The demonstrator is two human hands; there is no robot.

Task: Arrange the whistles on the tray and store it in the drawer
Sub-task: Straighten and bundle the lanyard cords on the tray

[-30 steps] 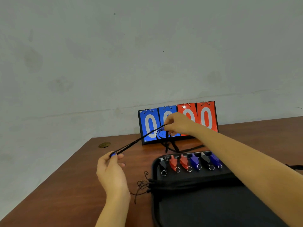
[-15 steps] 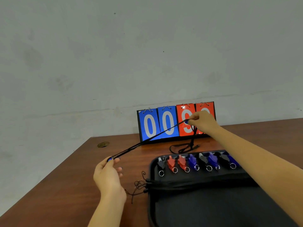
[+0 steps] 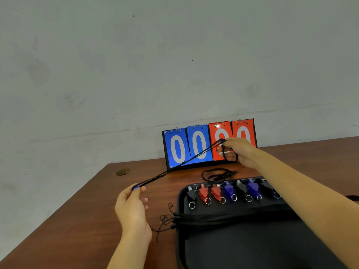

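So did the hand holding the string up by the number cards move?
Yes. The right hand slid rightward along the scoreboard, from the blue cards to the red ones, stretching the black cord.

Scoreboard [image 3: 196, 145] flip cards: blue "0", "0"; red "0", "0", red pair partly hidden by hand.

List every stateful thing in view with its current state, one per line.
Left hand: pinching a blue whistle.
Right hand: gripping the black lanyard, raised.
Black lanyard: stretched taut between both hands.
Tray: on the table, a row of whistles along its far edge.
Scoreboard: upright, showing four zeros.
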